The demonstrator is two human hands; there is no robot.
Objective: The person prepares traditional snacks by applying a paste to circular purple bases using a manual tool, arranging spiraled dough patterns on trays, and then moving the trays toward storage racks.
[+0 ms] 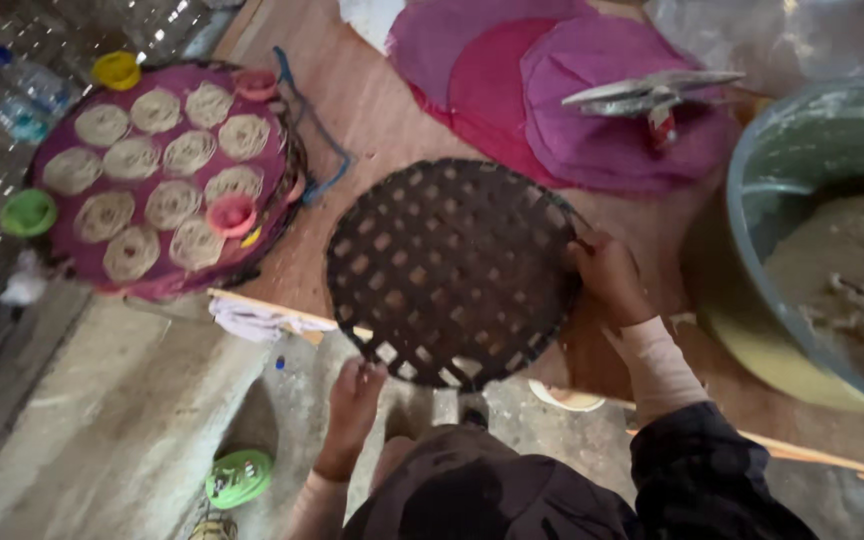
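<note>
Round dark woven lattice tray (pixel 452 270), flat (gripped both sides), overhanging table edge

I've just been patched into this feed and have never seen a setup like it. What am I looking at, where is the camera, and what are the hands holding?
There is no machine here: a person works with bare hands, and the single camera sits on their head, looking down. The left hand grips the near edge of a round dark woven lattice tray, and the right hand holds its right edge. It lies over the edge of a wooden table. To the left, another tray lined with purple cloth carries round noodle nests. Behind lie pink and purple cloth rounds with a metal tool on them. On the right stands a large basin of pale dough.
</note>
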